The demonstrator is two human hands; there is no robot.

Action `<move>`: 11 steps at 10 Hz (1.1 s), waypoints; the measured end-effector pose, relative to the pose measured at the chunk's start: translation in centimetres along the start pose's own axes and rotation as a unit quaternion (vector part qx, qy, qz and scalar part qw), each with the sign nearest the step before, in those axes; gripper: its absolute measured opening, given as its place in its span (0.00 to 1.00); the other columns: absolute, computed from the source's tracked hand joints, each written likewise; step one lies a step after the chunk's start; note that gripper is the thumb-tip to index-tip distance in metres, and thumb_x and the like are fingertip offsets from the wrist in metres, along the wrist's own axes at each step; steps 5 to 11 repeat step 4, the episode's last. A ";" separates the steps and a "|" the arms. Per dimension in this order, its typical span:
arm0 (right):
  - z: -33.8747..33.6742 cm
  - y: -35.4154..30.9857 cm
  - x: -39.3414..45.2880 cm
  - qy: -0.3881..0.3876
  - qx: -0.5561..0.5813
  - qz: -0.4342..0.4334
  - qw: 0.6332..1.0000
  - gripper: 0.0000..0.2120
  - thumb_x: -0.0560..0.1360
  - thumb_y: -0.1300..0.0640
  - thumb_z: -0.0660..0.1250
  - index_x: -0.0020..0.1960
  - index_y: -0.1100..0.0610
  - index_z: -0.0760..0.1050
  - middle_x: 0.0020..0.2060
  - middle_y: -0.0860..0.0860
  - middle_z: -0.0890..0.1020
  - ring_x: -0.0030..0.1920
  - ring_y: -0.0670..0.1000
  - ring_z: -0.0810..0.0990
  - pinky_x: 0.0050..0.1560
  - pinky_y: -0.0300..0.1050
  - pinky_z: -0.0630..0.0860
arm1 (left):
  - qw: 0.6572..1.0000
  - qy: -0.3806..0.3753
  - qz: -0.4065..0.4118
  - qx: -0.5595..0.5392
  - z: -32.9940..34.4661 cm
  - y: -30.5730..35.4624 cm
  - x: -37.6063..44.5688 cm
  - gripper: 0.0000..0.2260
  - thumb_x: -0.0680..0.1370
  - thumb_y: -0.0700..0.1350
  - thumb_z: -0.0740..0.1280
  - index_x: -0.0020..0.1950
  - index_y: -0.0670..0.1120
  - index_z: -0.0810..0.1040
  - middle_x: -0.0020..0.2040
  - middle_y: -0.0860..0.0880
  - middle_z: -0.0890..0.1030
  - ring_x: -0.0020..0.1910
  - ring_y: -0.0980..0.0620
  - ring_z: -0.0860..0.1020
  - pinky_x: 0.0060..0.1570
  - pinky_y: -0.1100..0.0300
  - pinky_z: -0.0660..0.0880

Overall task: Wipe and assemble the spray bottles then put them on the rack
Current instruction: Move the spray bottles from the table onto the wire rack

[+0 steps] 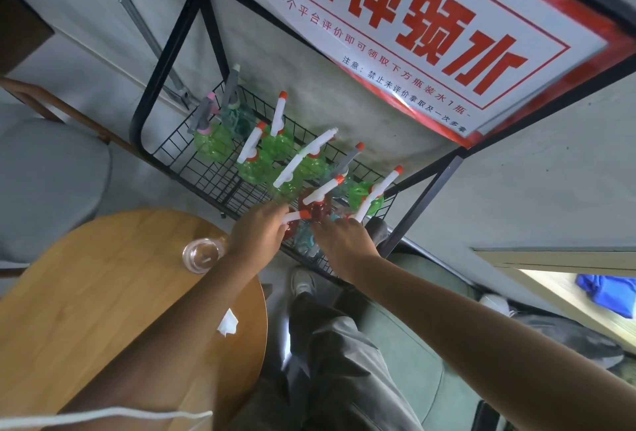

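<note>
The left hand (pixel 256 232) has its grip curled round the white sprayer head (pixel 296 216) of a red spray bottle (pixel 311 208) at the near edge of the wire rack (pixel 206 172). The right hand (pixel 344 241) lies beside it, fingers straight on a teal bottle (pixel 304 241); behind, the wooden bench (pixel 103 293) carries a tissue (pixel 228 322).

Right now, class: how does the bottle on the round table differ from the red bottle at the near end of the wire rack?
The clear bottle stands on the wooden table; the red bottle sits in the wire rack.
The clear bottle has no spray head; the red bottle carries a white one with an orange tip.
No hand touches the clear bottle; the left hand and right hand reach in beside the red bottle.
Both are see-through.
</note>
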State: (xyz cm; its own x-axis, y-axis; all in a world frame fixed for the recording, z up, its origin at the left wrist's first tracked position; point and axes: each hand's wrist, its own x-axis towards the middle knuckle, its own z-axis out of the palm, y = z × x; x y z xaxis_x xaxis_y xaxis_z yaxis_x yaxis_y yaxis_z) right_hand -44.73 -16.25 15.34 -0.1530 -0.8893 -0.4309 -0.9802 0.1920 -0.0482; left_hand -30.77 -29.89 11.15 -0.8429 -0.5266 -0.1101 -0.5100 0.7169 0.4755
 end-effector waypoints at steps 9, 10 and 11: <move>-2.8 -0.6 -2.4 0.054 0.051 0.004 0.997 0.20 0.78 0.68 0.63 0.69 0.59 0.72 0.58 0.53 0.79 0.46 0.55 0.82 0.50 0.51 0.82 | 0.999 0.008 -0.029 0.013 -5.7 1.9 -2.8 0.08 0.77 0.41 0.74 0.56 0.45 0.80 0.47 0.49 0.81 0.41 0.53 0.75 0.39 0.62 0.68; -2.8 -0.6 -2.4 0.054 0.051 0.004 0.997 0.20 0.78 0.68 0.63 0.69 0.59 0.72 0.58 0.53 0.79 0.46 0.55 0.82 0.50 0.51 0.82 | 0.999 0.008 -0.029 0.013 -5.7 1.9 -2.8 0.08 0.77 0.41 0.74 0.56 0.45 0.80 0.47 0.49 0.81 0.41 0.53 0.75 0.39 0.62 0.68; -2.8 -0.6 -2.4 0.054 0.051 0.004 0.997 0.20 0.78 0.68 0.63 0.69 0.59 0.72 0.58 0.53 0.79 0.46 0.55 0.82 0.50 0.51 0.82 | 0.999 0.008 -0.029 0.013 -5.7 1.9 -2.8 0.08 0.77 0.41 0.74 0.56 0.45 0.80 0.47 0.49 0.81 0.41 0.53 0.75 0.39 0.62 0.68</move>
